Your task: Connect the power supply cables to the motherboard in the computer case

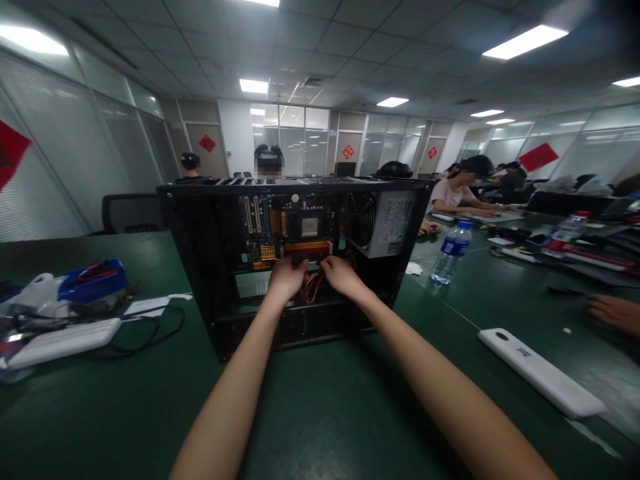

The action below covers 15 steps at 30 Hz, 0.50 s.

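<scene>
Evidently, the left hand (pixel 288 278) and right hand (pixel 341 275) curl inside the computer case (pixel 325 320), coloured cables (pixel 312 288) between them; I cannot tell whether they grip anything. Just beyond them stands the motherboard (pixel 309 227).

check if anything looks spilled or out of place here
No spill shows. A crumpled white scrap lies between the open computer case and the water bottle; it looks like stray litter.

Case (pixel 194 267) side gapes toward hands (pixel 289 279); lower rail (pixel 330 313) crosses beneath, wires (pixel 313 287) crowd gap between them. Power supply (pixel 387 223) blocks upper right corner, room under it. Passage over surface (pixel 315 407) in front. Bottle (pixel 451 253) stands right, cord (pixel 150 333) lies left.
</scene>
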Motion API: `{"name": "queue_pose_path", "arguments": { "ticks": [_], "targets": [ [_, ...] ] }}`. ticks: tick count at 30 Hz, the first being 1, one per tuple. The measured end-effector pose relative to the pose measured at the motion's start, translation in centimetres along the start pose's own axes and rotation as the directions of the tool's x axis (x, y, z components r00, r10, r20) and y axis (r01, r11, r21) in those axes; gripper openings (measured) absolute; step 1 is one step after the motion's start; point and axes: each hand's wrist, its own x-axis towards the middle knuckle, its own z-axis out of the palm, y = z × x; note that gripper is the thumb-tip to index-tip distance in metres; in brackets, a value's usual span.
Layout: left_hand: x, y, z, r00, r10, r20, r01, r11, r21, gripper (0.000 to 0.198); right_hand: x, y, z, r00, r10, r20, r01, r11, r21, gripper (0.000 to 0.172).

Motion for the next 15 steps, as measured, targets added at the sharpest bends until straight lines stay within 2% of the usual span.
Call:
{"name": "queue_pose_path", "arguments": {
  "ticks": [3, 7, 15],
  "targets": [
    [-0.2, -0.6, 0.1, 0.998, -0.02, 0.053, 0.014, 0.994, 0.113, 0.022, 0.5, 0.6, 0.3, 0.978, 0.152, 0.141, -0.164, 0.983, 0.078, 0.029],
    [-0.4, -0.6, 0.2, 0.996, -0.07, 0.056, 0.057, 0.975, 0.213, 0.023, 1.2, 0.6, 0.8, 0.908, 0.298, 0.295, -0.366, 0.907, 0.207, 0.023],
    [-0.2, -0.2, -0.3, 0.988, -0.137, 0.078, 0.108, 0.949, 0.296, 0.034, 2.3, 1.1, 1.2, 0.859, 0.382, 0.341, -0.503, 0.756, 0.418, 0.019]
  ]
}}
